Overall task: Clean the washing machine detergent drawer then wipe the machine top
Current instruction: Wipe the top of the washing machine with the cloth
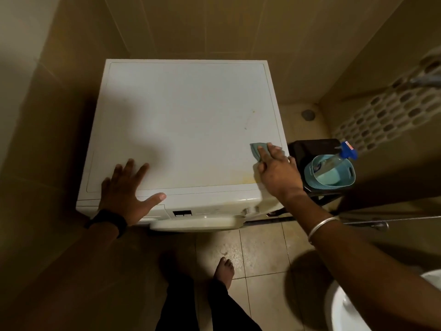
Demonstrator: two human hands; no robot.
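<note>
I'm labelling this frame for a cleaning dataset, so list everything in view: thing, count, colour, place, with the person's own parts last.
washing machine: one, white, against the tiled wall, top facing the camera
yellowish stain: one, on the machine top near its front right corner
cloth: one, teal, on the machine top at the right edge, under the right hand
stool: one, dark, right of the machine
tub: one, light blue, on the stool
spray bottle: one, clear with blue trigger, lying in the tub
laundry basket: one, pale and perforated, far right
floor drain: one, grey, behind the stool
left hand: flat on the machine top, front left, fingers spread
right hand: presses the cloth
foot: one, bare, on the floor tiles
</note>
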